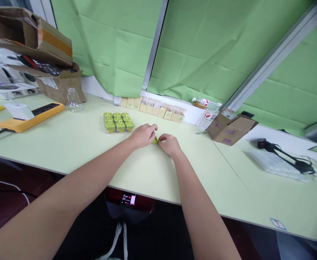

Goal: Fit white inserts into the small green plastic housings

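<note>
Over the middle of the table, my left hand (144, 135) has its fingers curled down against a small bright green object (155, 140). My right hand (170, 143) pinches at the other side of it. The fingers cover most of this object; its green matches the lids nearby, but its full shape is hidden. To the left of my left hand stands a tight block of several small clear containers with green lids (117, 122), set in rows.
Several small open cardboard boxes (153, 107) line the wall. Left are a yellow power strip (36, 116), a clear bottle (73, 99) and stacked cartons (55, 43). Water bottles (209, 117), a carton (230, 128) and a black headset strap (285, 157) lie right.
</note>
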Action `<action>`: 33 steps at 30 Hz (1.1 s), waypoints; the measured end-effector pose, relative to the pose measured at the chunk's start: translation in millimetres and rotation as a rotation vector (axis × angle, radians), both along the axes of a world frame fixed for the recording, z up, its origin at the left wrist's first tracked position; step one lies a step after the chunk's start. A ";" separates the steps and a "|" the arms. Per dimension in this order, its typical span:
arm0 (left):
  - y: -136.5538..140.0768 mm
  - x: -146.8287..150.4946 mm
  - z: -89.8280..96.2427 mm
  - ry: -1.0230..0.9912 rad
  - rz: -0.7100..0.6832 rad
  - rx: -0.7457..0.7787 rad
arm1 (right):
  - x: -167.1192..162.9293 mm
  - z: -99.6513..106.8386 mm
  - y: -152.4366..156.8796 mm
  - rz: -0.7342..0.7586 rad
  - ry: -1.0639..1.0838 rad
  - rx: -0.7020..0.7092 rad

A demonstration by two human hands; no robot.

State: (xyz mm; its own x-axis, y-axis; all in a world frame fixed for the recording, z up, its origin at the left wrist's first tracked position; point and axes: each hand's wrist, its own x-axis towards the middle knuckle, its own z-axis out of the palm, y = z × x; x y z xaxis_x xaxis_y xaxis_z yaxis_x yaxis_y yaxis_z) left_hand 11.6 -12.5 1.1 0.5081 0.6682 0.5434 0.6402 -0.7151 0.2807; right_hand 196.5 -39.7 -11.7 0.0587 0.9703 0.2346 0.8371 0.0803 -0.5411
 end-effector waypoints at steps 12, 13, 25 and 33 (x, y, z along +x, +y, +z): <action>0.4 1.3 -1.6 -0.029 0.034 -0.018 | 1.8 -4.5 2.6 -0.029 -0.058 0.062; 0.4 1.3 -1.7 -0.026 0.030 -0.021 | 2.1 -5.5 3.4 -0.043 -0.055 0.080; 2.9 2.9 -5.0 -0.083 -0.038 -0.057 | 4.8 -13.5 12.2 -0.153 0.036 0.164; -1.1 4.4 -0.7 -0.170 -0.086 -0.068 | -1.1 3.5 11.1 -0.262 0.744 0.039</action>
State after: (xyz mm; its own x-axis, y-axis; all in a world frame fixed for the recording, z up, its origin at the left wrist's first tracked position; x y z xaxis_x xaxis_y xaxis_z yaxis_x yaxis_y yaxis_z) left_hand 16.0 -13.5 0.4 0.4697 0.6643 0.5814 0.5172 -0.7408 0.4286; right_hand 195.4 -28.6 -8.2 0.4392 0.8950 0.0780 0.2508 -0.0388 -0.9673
